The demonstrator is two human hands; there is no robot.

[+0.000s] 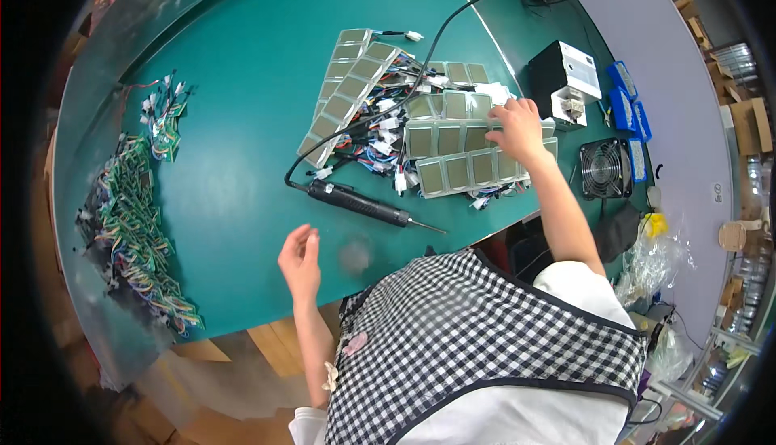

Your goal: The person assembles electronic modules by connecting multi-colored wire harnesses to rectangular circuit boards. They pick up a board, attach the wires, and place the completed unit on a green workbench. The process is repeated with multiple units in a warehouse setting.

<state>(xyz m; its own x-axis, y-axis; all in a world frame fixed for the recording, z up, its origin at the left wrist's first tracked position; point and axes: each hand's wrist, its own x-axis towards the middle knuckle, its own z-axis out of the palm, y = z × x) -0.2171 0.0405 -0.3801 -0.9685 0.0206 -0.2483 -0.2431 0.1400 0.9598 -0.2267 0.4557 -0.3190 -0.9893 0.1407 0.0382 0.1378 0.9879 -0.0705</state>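
Note:
My right hand (pixel 517 130) reaches over a pile of battery-like strips, each a row of flat grey squares in clear wrap. Its thumb and fingers are apart, touching the right end of an upper strip (pixel 450 139); whether they grip it is hard to tell. Another strip (pixel 461 174) lies just nearer, and two more strips (pixel 349 93) slant at the pile's left. Wires with white plugs (pixel 388 124) tangle among them. My left hand (pixel 301 263) hovers near the table's front edge, fingers loosely bent and apart from the thumb, with nothing visible in it. A black electric screwdriver (pixel 360 204) lies between my hands.
A heap of small green circuit boards with wires (pixel 133 219) covers the table's left side, with a smaller bunch (pixel 166 122) behind. At right stand a black-and-white machine (pixel 563 81), a fan (pixel 605 168) and blue bins (pixel 624 109). The screwdriver's cable (pixel 440 37) crosses the pile.

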